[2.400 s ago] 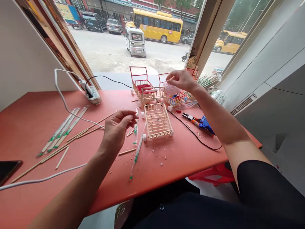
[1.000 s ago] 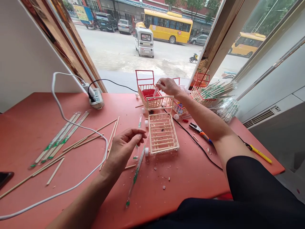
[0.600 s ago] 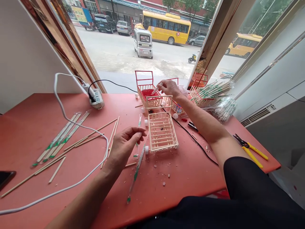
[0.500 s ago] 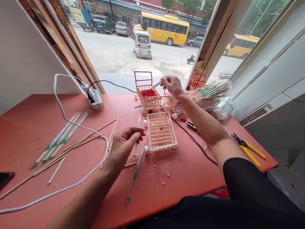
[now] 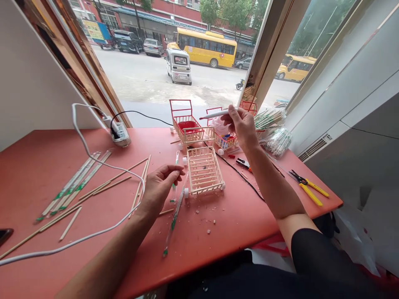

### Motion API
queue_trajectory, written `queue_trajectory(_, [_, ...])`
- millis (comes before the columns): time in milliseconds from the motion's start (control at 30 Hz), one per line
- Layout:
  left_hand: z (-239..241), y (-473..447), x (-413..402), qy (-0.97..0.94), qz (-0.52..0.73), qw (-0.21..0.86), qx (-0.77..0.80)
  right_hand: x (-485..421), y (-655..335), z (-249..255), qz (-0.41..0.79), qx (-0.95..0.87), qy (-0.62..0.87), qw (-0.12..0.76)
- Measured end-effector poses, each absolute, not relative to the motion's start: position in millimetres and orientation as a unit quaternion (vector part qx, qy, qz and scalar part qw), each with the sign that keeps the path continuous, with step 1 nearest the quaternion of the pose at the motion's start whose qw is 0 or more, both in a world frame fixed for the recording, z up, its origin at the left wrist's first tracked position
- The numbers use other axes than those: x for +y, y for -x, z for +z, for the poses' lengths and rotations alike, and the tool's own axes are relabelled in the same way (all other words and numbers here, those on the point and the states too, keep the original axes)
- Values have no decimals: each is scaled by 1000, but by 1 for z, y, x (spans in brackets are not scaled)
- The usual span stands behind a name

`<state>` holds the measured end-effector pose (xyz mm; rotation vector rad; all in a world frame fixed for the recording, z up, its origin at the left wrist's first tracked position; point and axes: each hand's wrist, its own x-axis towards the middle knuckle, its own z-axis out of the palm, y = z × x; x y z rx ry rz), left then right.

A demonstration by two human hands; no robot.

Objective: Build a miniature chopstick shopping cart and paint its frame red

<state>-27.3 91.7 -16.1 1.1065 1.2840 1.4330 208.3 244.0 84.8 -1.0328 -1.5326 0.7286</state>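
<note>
My right hand (image 5: 241, 124) is raised above the far side of the red table (image 5: 237, 220), closed on a white stick (image 5: 215, 113) that points left. Just below that stick stands a red-handled stick cart (image 5: 186, 124) with a red piece inside. My left hand (image 5: 160, 187) hovers over the table with thumb and fingers pinched together; what they hold is too small to make out. An unpainted stick cart (image 5: 203, 170) with white wheels sits just right of that hand. A wrapped chopstick (image 5: 173, 216) lies under it.
Wrapped chopsticks (image 5: 73, 185) and bare sticks (image 5: 109, 185) lie at the left. A white cable (image 5: 84, 145) loops to a power strip (image 5: 120, 133). Yellow-handled cutters (image 5: 307, 187) lie near the right edge, bundled chopstick packs (image 5: 276, 139) at back right, a phone (image 5: 4, 234) at the left edge.
My right hand drew the white stick out of the far red-handled cart and lifted it up and to the right. The left hand stayed pinched in place.
</note>
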Motion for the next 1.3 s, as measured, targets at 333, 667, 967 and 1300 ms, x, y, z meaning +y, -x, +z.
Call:
queue_trajectory(333, [-17,26,92,-448,584,444,511,208,-181,79,256,-693,410,535])
queue_trajectory(667, [-15,26,92,-441,587,450,509,209,-172,76,255,-705,375,546])
queue_trajectory(967, [-16,27,93,-446,581,445,515,216,-179,72,247,-691,391,556])
queue_trajectory(1300, [-18,26,94,-441,578,448,520,218,-197,72,237,-665,419,571])
